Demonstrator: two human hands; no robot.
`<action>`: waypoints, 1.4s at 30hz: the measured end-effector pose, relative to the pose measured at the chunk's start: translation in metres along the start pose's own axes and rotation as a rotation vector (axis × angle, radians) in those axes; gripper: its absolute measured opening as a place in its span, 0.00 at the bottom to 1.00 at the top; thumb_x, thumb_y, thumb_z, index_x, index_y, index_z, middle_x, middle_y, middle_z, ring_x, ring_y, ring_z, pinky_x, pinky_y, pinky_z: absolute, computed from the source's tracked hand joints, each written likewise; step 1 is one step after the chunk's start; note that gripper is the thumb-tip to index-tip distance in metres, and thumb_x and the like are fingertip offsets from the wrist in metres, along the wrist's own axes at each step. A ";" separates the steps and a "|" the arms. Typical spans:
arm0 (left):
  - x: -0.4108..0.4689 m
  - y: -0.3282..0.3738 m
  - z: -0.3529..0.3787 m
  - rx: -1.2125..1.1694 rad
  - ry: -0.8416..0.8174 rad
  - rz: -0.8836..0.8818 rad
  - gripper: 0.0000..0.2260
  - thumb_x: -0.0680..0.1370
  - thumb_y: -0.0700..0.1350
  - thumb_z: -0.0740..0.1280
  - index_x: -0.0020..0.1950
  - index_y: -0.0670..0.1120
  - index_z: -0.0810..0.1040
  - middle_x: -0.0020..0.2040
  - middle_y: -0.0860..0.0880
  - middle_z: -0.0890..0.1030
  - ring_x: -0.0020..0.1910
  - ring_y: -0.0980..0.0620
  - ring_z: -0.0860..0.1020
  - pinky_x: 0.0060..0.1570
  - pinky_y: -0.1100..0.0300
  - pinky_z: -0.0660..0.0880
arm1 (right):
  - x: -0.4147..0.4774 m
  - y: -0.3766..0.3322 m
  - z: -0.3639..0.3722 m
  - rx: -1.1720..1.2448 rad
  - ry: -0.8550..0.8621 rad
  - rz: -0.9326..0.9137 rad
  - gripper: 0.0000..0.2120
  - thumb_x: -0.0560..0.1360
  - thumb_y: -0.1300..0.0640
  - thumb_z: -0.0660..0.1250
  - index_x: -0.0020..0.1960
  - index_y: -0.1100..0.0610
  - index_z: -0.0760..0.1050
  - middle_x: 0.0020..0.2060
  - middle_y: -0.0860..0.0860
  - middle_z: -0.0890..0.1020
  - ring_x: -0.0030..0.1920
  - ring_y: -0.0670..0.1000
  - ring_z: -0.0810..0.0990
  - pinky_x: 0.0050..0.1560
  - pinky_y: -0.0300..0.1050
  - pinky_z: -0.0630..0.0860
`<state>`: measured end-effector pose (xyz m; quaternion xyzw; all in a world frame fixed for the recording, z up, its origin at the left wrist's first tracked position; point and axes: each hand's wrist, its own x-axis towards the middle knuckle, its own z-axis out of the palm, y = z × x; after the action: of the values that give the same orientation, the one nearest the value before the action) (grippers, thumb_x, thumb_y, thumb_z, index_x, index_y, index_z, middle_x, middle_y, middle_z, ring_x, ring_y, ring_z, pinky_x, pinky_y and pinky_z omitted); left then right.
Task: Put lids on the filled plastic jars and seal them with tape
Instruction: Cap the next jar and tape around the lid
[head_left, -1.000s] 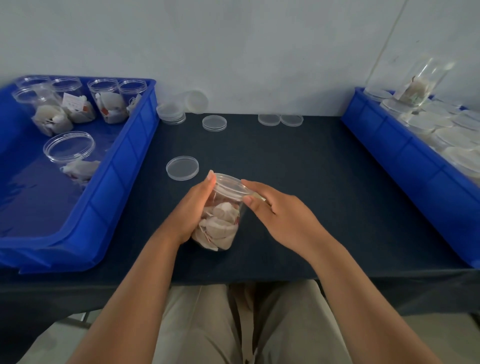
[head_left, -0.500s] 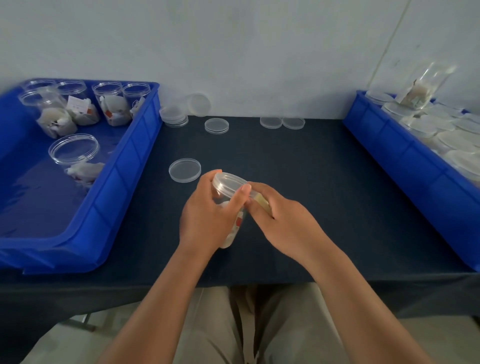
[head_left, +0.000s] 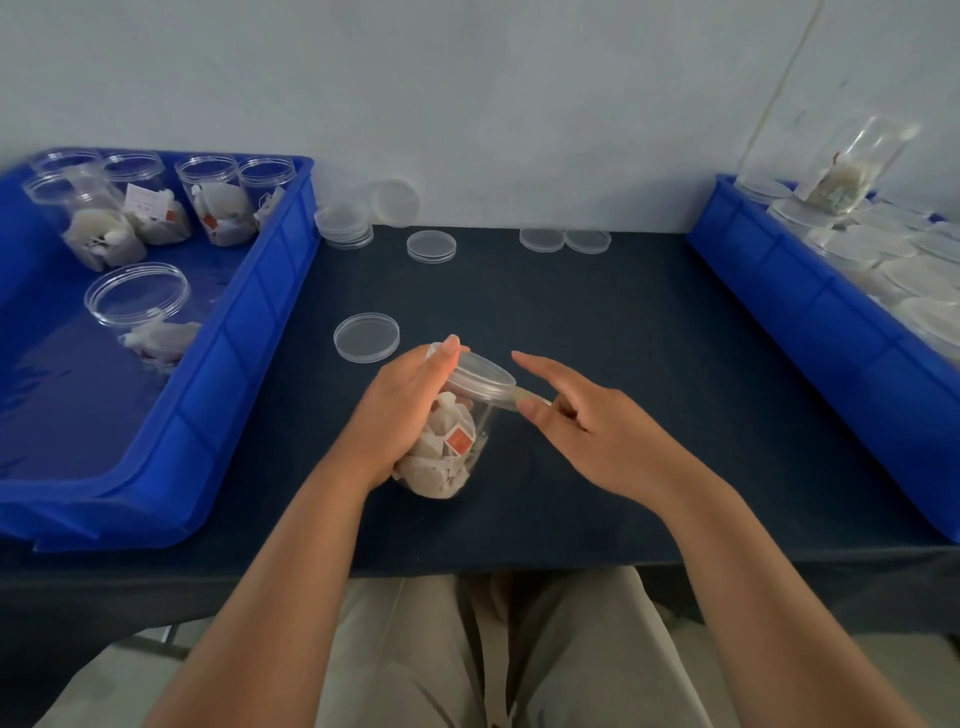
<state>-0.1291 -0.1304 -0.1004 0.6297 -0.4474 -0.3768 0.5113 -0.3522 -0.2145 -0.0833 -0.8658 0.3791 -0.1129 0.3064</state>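
Just this side of the loose lid, and slightly to its right, the filled jar is tipped over the dark table, with its fitted lid leaning away from the person. From the head camera, the left hand is wrapped round the jar's body, thumb up on the rim. Half a second ago that hand covered the front of the jar. It has now rolled back, and the sachets with the red tag show again, so I'd say the jar has been turned. The right hand has come off the rim and sits just right of it. Its thumb and a curled finger pinch a pale tape strip that runs back to the lid edge, and the index finger is held straight out. That looks like sealing in progress, with part of the rim still to cover. Left of the loose lid, open jars wait in the blue bin.
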 end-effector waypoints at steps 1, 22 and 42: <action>0.000 -0.001 -0.002 -0.028 -0.028 -0.005 0.25 0.77 0.74 0.59 0.60 0.61 0.84 0.56 0.55 0.87 0.56 0.55 0.85 0.60 0.50 0.79 | 0.000 -0.002 0.001 -0.007 -0.010 0.001 0.25 0.80 0.28 0.52 0.76 0.22 0.52 0.39 0.45 0.82 0.40 0.47 0.82 0.40 0.44 0.81; -0.033 0.005 0.037 0.407 0.392 0.090 0.29 0.63 0.87 0.55 0.56 0.72 0.65 0.47 0.69 0.79 0.47 0.69 0.78 0.41 0.62 0.74 | -0.017 -0.034 0.027 -0.142 0.175 0.016 0.24 0.83 0.32 0.50 0.77 0.36 0.64 0.36 0.44 0.82 0.35 0.45 0.82 0.33 0.44 0.80; -0.007 -0.007 -0.014 -0.024 -0.119 0.046 0.21 0.78 0.71 0.57 0.55 0.64 0.85 0.55 0.55 0.87 0.55 0.58 0.84 0.51 0.66 0.79 | 0.005 -0.011 0.010 0.022 -0.062 -0.062 0.29 0.74 0.22 0.50 0.75 0.22 0.54 0.40 0.42 0.80 0.45 0.38 0.80 0.42 0.38 0.75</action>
<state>-0.1173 -0.1188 -0.1040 0.5898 -0.4866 -0.4070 0.4997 -0.3376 -0.2078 -0.0846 -0.8769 0.3411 -0.0994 0.3239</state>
